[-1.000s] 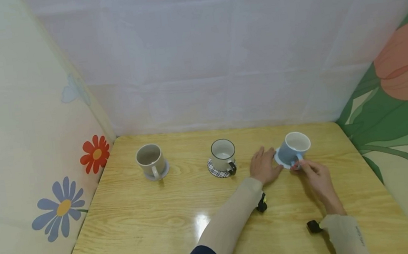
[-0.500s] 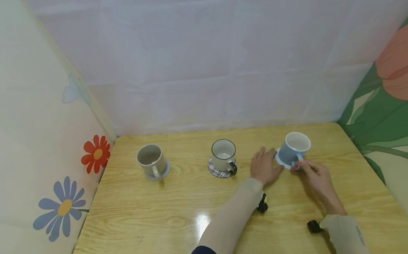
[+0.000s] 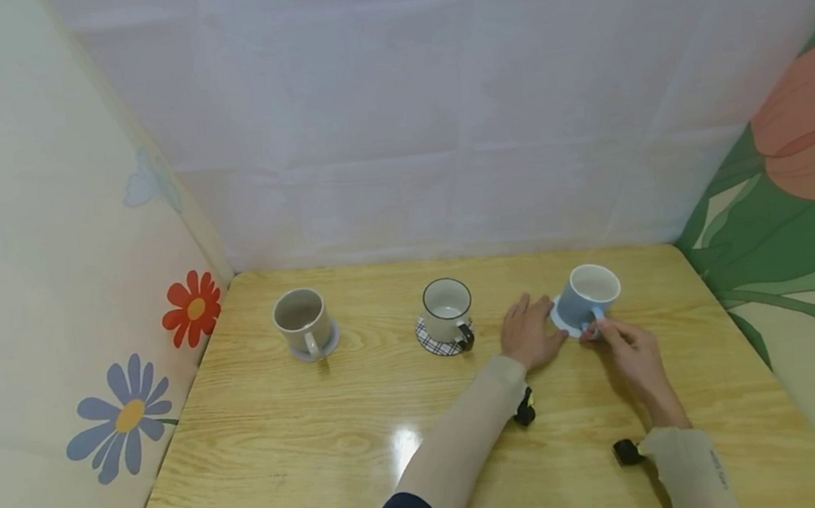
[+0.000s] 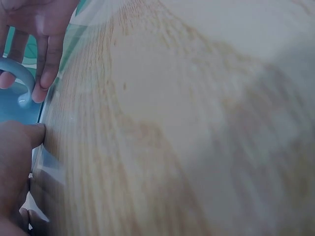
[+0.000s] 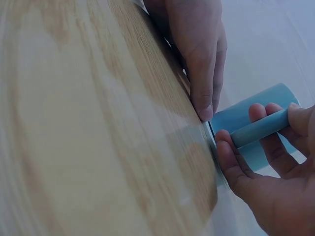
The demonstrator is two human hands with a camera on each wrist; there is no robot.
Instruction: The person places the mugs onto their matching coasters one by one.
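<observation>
At the right of the head view, a light blue mug (image 3: 575,307) with a white inside stands upright on a pale blue coaster (image 3: 558,320). My right hand (image 3: 634,356) holds its handle (image 5: 261,129), thumb on one side and fingers curled through and around it in the right wrist view. Palm down on the table, my left hand (image 3: 526,338) lies just left of this mug. Its fingers are extended, with the thumb and a fingertip right at the coaster's rim. The left wrist view catches the left thumb (image 4: 33,133) close to the mug's base.
A white mug (image 3: 446,308) with a dark rim and black handle stands on a checked coaster (image 3: 433,345) in the middle. Farther left, a grey-beige mug (image 3: 302,320) sits on a lilac coaster (image 3: 334,338). White cloth (image 3: 363,125) hangs behind the wooden table (image 3: 286,444).
</observation>
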